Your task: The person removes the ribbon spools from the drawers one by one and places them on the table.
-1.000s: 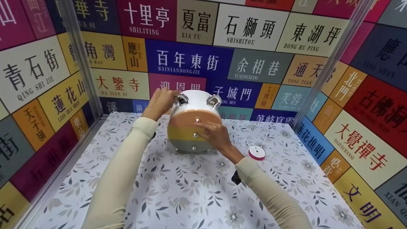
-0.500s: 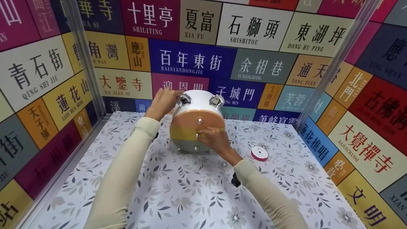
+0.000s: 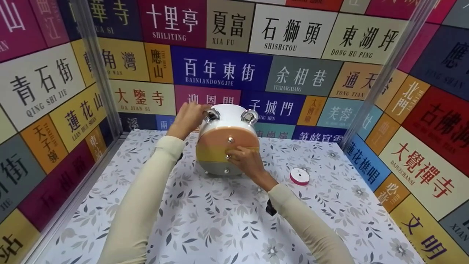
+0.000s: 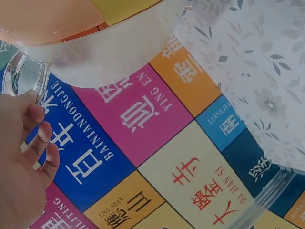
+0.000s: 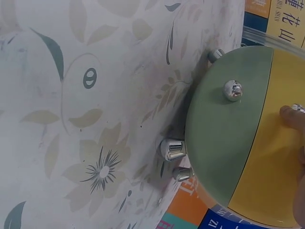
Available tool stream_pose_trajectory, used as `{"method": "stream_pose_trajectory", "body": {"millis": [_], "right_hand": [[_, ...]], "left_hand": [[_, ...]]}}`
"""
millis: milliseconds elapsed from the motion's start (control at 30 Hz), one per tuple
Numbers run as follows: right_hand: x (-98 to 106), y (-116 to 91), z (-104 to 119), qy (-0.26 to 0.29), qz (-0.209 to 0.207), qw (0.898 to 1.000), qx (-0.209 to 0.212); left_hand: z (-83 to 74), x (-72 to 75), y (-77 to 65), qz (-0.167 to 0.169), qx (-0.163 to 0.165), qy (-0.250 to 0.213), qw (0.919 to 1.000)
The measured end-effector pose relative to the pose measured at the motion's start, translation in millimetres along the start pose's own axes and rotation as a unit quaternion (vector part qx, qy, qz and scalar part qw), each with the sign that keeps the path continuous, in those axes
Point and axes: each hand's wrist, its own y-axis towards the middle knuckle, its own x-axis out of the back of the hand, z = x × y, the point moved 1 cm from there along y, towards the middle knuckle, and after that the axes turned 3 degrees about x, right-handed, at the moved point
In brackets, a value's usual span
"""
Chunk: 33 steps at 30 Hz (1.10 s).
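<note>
A round storage box (image 3: 231, 117) with a white shell and two shiny silver ears stands on the table. Its front has an orange, a yellow and a green drawer (image 5: 228, 124), each with a silver ball knob. My left hand (image 3: 188, 118) is at the box's left ear (image 4: 24, 76), holding it with the fingertips, the other fingers curled below. At the yellow drawer (image 5: 271, 157), my right hand (image 3: 250, 161) pinches the middle knob (image 3: 228, 156) between thumb and forefinger. In the right wrist view the hand is mostly cut off at the right edge.
A small white and pink round spool (image 3: 299, 176) lies on the table right of the box. A floral cloth (image 3: 220, 220) covers the table. Panels printed with place names (image 3: 221, 71) enclose it at the back and both sides, with clear corner posts.
My right hand has come down from between the upper knobs to the yellow drawer's knob, and its fingers have closed there. The left hand stays at the ear.
</note>
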Motion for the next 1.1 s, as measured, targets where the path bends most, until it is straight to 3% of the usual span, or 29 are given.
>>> {"method": "stream_pose_trajectory", "body": {"millis": [767,1100], "right_hand": [[16,-7,20,-0.001,0.030,0.999,0.013],[29,-16,33,-0.002,0.022,0.999,0.037]], "left_hand": [[-1.8,0.2,0.6,0.018,0.018,-0.008,0.9996],[-1.3,1.0,0.1,0.013,0.001,-0.007,0.9999]]}}
